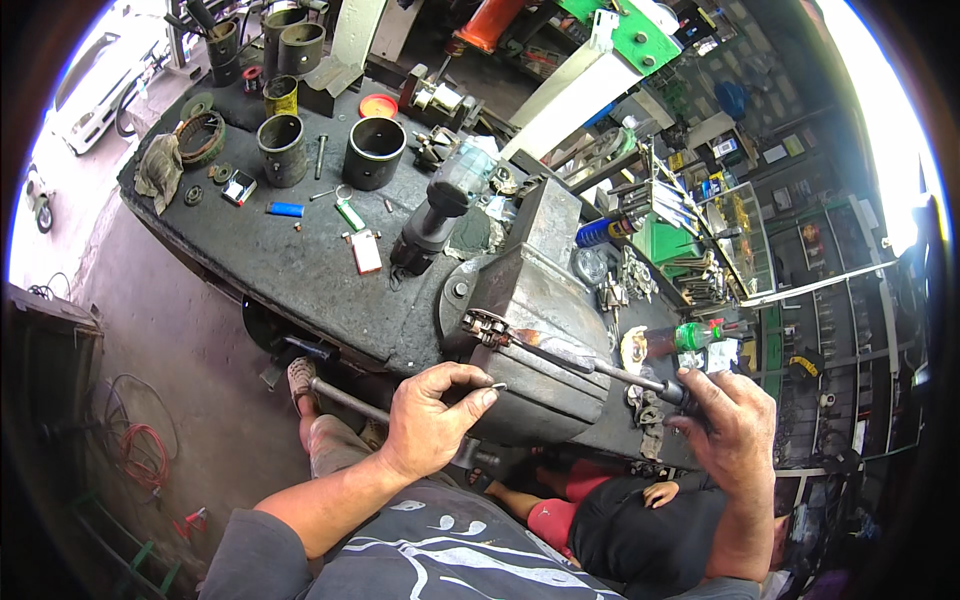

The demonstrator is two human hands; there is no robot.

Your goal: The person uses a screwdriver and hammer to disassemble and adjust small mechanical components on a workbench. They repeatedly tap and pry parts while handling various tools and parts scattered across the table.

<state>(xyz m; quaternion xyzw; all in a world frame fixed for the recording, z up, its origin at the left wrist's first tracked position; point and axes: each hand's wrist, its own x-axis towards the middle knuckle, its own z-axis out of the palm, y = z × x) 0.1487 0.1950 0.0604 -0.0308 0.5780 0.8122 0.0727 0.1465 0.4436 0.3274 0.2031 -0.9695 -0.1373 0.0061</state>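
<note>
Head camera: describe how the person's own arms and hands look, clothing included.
Both forearms are bare; no gloves, watch or rings show. The left hand and right hand look grimy, as from workshop grease. The left arm comes out of a short grey sleeve of a T-shirt with a white print. The right sleeve is barely visible.

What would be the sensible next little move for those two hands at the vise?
Probably bring the small metal piece pinched in the left hand up to the chain part clamped in the bench vise, since the right hand already holds the long tool with its tip there.
</note>
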